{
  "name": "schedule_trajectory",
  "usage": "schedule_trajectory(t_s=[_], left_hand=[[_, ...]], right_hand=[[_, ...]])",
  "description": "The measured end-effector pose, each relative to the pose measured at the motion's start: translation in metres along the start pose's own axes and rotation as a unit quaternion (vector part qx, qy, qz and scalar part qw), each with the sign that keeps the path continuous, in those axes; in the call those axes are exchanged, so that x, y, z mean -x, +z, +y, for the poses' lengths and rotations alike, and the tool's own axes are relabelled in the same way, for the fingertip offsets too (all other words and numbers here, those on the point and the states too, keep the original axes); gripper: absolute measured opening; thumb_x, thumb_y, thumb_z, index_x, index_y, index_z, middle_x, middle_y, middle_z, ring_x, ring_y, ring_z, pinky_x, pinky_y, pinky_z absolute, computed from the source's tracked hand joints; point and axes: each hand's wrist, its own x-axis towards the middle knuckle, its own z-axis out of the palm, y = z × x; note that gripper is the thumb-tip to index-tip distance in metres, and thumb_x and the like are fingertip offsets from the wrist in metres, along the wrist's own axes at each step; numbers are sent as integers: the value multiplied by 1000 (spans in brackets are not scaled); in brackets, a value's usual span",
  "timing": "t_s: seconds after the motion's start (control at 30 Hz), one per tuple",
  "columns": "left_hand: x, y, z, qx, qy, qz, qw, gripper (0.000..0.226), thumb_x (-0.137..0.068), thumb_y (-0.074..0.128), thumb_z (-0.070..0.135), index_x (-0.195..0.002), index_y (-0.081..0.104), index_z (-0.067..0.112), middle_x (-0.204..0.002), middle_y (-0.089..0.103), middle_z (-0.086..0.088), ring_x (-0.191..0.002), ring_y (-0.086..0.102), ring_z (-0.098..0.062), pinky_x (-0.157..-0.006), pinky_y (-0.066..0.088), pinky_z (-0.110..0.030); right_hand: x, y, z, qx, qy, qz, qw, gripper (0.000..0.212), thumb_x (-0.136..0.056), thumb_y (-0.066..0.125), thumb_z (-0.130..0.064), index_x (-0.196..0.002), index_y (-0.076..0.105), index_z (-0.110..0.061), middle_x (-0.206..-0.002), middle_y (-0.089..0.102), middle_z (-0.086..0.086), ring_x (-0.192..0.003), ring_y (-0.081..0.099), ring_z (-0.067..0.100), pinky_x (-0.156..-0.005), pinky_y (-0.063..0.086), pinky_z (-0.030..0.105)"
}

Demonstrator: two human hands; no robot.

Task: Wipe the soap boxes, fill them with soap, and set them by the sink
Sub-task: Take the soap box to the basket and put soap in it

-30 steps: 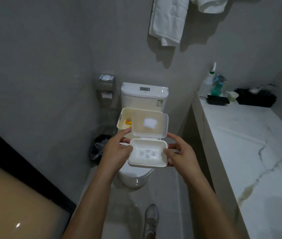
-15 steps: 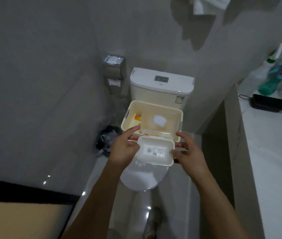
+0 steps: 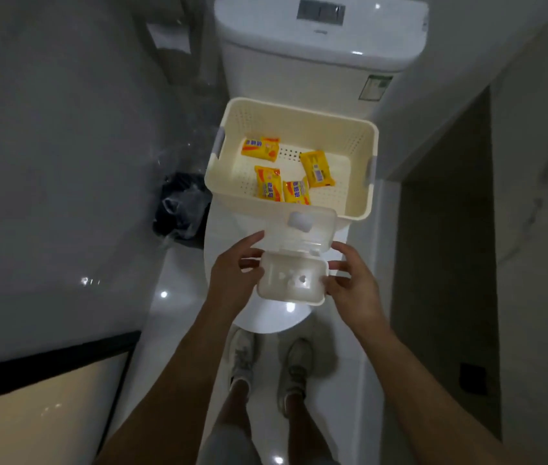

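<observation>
- An open cream plastic soap box (image 3: 292, 280) with a clear hinged lid (image 3: 299, 233) is held level over the white toilet seat (image 3: 222, 229), its empty tray facing upward for filling.
- The left hand (image 3: 232, 280) and the right hand (image 3: 353, 283) are curled round opposite ends of the box, so the cavity is left unobstructed.
- Yellow wrapped soap bars (image 3: 267, 182) lie in the cream perforated basket (image 3: 363, 182) resting just beyond, within reach.
</observation>
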Motion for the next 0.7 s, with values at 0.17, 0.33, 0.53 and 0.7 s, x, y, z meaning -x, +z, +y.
schedule_trajectory(t_s=[0.17, 0.33, 0.53, 0.7], left_hand=[[-37, 12, -52, -43, -16, -6, 999, 62, -82, 64, -8, -128, 62, 33, -105, 70, 5, -90, 66, -7, -77, 50, -13], [-71, 30, -85, -94, -17, 24, 995, 48, -84, 64, -7, -125, 67, 18, -114, 71, -2, -91, 66, -11, -78, 46, -5], [-96, 51, -99, -188, -6, 55, 981, 41, -87, 60, -5, -122, 70, 13, -119, 70, -6, -99, 67, -14, -88, 41, -7], [-113, 61, -100, -215, 6, 51, 975, 42, -86, 56, -10, -121, 70, 10, -120, 68, -10, -109, 64, -22, -101, 45, -21]], right_hand=[[-30, 40, 48, 32, 46, 33, 998, 61, -89, 66, 3, -133, 52, -36, -94, 66, -15, -90, 64, 2, -65, 47, 6], [-60, 65, 79, 60, 79, 53, 994, 62, -89, 67, -1, -137, 49, -36, -90, 62, -21, -85, 61, -1, -72, 44, 11], [-88, 74, 91, 100, 71, 59, 991, 60, -89, 65, 0, -139, 48, -30, -104, 68, -2, -92, 66, 16, -86, 58, 33], [-105, 78, 98, 120, 82, 68, 987, 54, -91, 63, 1, -136, 50, -25, -110, 68, 4, -98, 66, 23, -96, 56, 41]])
